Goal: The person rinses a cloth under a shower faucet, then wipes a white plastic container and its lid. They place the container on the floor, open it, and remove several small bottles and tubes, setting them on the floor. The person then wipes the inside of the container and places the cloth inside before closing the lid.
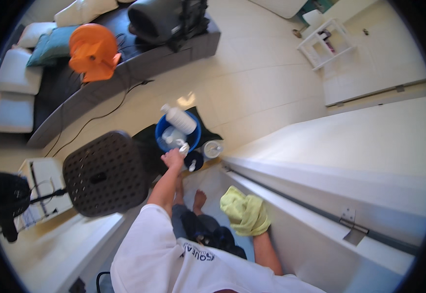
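Observation:
My left hand [173,157] reaches forward and is closed at the white head of a clear spray bottle [174,137], which is in a blue bucket [198,131]. A large white bottle [180,120] leans across the top of the bucket. A yellow-green cloth [242,209] is draped over my right hand, held low at my right; the cloth hides its fingers, but they seem wrapped in it. Beside the bucket stand a clear container with a white top [212,149] and a dark container with a white nozzle [193,161].
A dark perforated step seat [106,174] stands at my left, near a black fan [3,202]. Farther off are a grey sofa [193,51] with an orange blower [94,52] and a black cable on the floor. A white ledge with a metal rail [291,200] runs along my right.

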`<move>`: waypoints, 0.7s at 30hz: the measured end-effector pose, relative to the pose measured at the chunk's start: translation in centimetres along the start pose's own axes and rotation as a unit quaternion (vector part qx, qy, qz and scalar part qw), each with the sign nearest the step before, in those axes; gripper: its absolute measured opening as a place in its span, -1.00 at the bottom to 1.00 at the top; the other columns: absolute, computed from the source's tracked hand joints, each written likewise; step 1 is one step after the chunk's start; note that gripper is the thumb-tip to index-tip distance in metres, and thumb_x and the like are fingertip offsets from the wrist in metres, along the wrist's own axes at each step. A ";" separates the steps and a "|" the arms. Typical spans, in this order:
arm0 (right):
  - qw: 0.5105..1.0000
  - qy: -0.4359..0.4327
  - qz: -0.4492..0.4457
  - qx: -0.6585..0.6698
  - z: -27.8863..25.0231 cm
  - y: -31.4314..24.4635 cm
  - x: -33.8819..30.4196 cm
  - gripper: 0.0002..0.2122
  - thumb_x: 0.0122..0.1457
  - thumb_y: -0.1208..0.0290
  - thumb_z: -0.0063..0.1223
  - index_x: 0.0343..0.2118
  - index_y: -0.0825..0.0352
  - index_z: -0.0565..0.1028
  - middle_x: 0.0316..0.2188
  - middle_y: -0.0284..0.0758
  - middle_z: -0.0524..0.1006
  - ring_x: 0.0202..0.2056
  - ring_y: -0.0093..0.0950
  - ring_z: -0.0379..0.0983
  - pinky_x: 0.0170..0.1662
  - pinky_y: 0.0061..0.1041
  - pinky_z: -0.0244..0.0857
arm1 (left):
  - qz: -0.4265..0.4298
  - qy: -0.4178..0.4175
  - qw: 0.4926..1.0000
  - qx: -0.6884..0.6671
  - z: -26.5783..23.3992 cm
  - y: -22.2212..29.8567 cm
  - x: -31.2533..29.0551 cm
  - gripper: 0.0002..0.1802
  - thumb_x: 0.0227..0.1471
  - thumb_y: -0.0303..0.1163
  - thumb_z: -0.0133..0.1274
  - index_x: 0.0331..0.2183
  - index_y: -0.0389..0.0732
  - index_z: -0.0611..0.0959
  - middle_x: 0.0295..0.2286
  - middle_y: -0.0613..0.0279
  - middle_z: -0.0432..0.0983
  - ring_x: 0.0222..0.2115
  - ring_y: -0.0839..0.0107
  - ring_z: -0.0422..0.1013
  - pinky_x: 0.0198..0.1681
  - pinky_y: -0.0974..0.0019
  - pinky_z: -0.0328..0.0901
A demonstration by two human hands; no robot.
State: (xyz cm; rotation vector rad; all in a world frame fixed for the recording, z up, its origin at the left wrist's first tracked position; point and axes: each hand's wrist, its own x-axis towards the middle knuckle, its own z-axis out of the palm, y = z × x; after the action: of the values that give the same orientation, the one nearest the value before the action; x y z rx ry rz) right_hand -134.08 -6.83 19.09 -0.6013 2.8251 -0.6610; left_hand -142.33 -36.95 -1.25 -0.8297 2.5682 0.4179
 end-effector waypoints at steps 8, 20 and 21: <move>0.996 0.015 0.053 0.068 0.4 -0.3 0.4 -0.80 -0.10 0.23 -0.04 -0.50 0.25 0.35 -0.53 -0.24 0.37 -0.45 -0.24 0.29 -0.39 -0.39 0.18 | 0.031 0.085 0.996 -0.022 2.7 0.9 2.8 -0.65 -0.30 -0.22 0.13 -0.33 -0.04 0.53 -0.41 0.18 0.48 -0.34 0.23 0.39 -0.19 0.13 0.15; 0.982 0.036 0.128 0.134 0.5 -4.5 -0.5 -0.67 0.02 0.31 -0.04 -0.18 0.34 0.27 -0.30 -0.35 0.32 -0.23 -0.50 0.23 -0.16 -0.57 0.15 | 0.145 0.304 0.918 -0.211 -14.5 -6.3 -12.0 -0.86 -0.18 -0.26 0.03 -0.54 -0.09 0.51 -0.45 0.23 0.41 -0.41 0.32 0.33 -0.23 0.30 0.09; 0.985 -0.002 0.124 0.123 -0.5 -4.9 0.2 -0.67 0.04 0.30 -0.06 -0.16 0.34 0.26 -0.28 -0.36 0.31 -0.22 -0.51 0.23 -0.14 -0.59 0.14 | 0.155 0.365 0.895 -0.204 -16.6 -7.0 -14.5 -0.82 -0.20 -0.26 0.05 -0.46 -0.09 0.51 -0.37 0.24 0.39 -0.36 0.34 0.32 -0.21 0.31 0.07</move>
State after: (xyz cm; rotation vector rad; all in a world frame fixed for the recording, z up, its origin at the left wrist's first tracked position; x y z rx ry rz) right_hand -132.71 -10.69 21.74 -0.2026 2.6912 -0.9368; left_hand -132.09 -41.92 18.92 -0.8199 3.4065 0.9116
